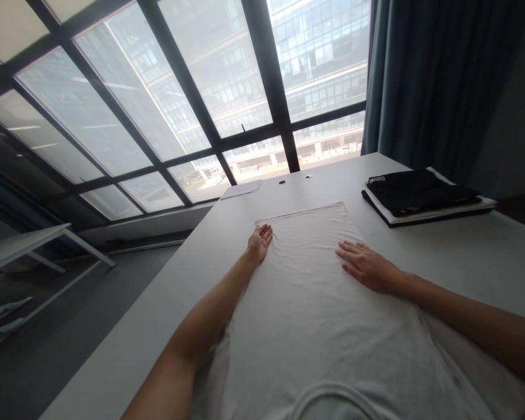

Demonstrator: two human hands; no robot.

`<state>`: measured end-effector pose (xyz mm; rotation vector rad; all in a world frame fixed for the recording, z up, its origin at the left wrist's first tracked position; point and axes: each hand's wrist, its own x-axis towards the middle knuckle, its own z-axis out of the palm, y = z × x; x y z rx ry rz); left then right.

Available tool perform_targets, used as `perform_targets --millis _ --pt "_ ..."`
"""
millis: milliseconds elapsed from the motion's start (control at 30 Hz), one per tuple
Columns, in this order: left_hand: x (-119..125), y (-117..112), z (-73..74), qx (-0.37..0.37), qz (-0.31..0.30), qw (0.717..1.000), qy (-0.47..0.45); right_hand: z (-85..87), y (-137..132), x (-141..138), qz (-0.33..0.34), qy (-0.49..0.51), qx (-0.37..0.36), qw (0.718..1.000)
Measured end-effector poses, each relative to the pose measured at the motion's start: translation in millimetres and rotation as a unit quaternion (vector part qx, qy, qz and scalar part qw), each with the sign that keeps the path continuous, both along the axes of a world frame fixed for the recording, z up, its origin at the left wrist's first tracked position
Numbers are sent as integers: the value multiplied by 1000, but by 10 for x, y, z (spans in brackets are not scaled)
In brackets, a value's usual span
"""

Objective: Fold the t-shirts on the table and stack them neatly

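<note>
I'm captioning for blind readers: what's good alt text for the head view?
A white shirt lies spread on a white table, collar toward the camera, the left hand at its left edge, the right hand at its right. Folded black and white fabric is stacked further right; large windows stand behind.

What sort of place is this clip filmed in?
Probably an office or similar workroom: a white table with round holes in its top, another table to the left, and large windows facing a glass-fronted building.
</note>
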<state>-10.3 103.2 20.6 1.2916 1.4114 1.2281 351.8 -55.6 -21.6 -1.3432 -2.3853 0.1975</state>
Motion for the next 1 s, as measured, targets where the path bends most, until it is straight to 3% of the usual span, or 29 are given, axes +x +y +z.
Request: perform_targets --millis 100,200,300,367,400,467,500,533,600,767,1000 --pt "-79 48 107 -5 24 998 -51 4 -3 -2 -1 -6 1 1000" --pt "-153 -26 191 3 29 999 -45 12 -8 -5 -2 -8 0 1000" --pt "-150 -322 104 13 -6 1000 2 9 -8 -1 -2 0 1 1000" --pt "-128 -588 -27 40 -66 989 122 -4 -2 5 -1 3 4 1000" --pt "-118 -711 -91 59 -104 965 233 -12 2 8 0 3 6 1000" --pt "-100 -884 -176 80 -155 880 441 -28 11 13 1 1 9 1000" --pt "-90 -922 -187 82 -161 839 514 -33 15 13 1 0 10 1000" --pt "-77 -927 -176 83 -156 815 552 -37 19 13 1 -3 11 1000" --pt "-46 -847 -104 88 -130 795 586 -36 22 9 -1 -13 12 1000" --pt "19 -413 88 66 -60 784 615 -5 12 -5 -4 -30 8 1000" --pt "-32 79 76 10 -38 774 632 27 -8 -8 -2 -13 -11 1000"
